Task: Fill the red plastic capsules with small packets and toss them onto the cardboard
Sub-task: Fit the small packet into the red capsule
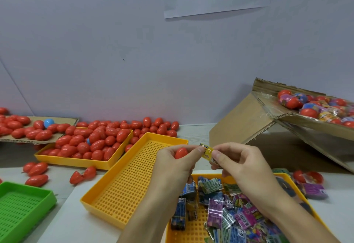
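My left hand (173, 161) grips a red plastic capsule (181, 152) in its curled fingers. My right hand (237, 163) pinches a small yellow packet (207, 151) right beside the capsule, and my left thumb and finger touch the packet's other end. Both hands hover above a yellow tray of small packets (216, 206) at the front. A tilted cardboard box flap (298, 118) at the right carries filled capsules (314, 106). A yellow tray (84, 162) at the left is heaped with red capsules (92, 141).
An empty yellow perforated tray (132, 177) lies in the middle. A green tray (21, 206) sits at the front left. Loose red capsules (36, 173) are scattered on the table, with more on a flat cardboard sheet (63, 122) at the far left. A wall rises behind.
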Tool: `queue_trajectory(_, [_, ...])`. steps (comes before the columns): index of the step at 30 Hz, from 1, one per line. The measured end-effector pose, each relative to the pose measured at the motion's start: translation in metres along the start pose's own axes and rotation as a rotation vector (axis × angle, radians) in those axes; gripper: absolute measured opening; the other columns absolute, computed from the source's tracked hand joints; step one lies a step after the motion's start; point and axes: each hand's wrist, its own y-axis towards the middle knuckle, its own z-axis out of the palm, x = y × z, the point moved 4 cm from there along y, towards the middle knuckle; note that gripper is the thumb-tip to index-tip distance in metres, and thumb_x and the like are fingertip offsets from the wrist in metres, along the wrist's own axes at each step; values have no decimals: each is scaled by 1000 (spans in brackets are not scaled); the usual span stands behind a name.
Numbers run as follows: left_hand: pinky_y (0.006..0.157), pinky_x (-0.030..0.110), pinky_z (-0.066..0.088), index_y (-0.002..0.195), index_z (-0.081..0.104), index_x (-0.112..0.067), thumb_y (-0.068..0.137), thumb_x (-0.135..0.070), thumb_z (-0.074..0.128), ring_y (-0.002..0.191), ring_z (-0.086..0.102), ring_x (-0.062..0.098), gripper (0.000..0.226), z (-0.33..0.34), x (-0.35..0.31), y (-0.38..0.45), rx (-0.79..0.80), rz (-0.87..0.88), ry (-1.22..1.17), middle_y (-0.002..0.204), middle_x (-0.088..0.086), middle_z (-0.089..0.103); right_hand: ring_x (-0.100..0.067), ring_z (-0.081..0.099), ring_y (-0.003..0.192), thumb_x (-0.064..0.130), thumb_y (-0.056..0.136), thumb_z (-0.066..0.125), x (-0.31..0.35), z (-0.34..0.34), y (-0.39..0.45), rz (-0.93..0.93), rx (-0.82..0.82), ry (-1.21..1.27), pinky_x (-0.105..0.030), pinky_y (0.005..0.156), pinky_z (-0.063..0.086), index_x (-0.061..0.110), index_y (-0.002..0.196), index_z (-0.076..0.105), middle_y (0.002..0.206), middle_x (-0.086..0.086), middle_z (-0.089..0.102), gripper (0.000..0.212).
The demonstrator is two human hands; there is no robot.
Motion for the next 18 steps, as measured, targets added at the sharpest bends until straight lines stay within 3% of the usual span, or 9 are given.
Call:
queue_trajectory(7, [47,23,41,70,77,-16,80,-34,77,43,39,10,21,3,-2,-2,76,3,80,51,-1,45,-7,71,83,15,91,66,-5,-10,2,57,-219,129,-22,65,54,25,93,75,85,6,77,13])
queue_trajectory(9, [48,22,41,73,78,-17,80,-38,76,43,39,10,22,7,-3,-4,120,10,94,50,-2,45,-4,70,87,14,90,67,-3,-11,1,29,-215,100,-23,70,53,27,92,77,88,9,77,16])
queue_trajectory(13, [44,23,38,69,76,-16,79,-46,74,43,38,9,32,10,-1,-6,116,-84,-9,54,-1,46,-18,70,81,2,91,65,-1,-6,0,-10,-164,73,-23,71,59,24,91,79,86,0,76,25])
queue_trajectory(18, [43,23,37,55,71,-22,86,-23,73,44,36,10,30,11,1,-6,130,-160,-112,58,-1,44,-18,72,81,-6,89,65,0,-3,1,-37,-119,26,-24,74,59,22,89,78,85,0,76,30])
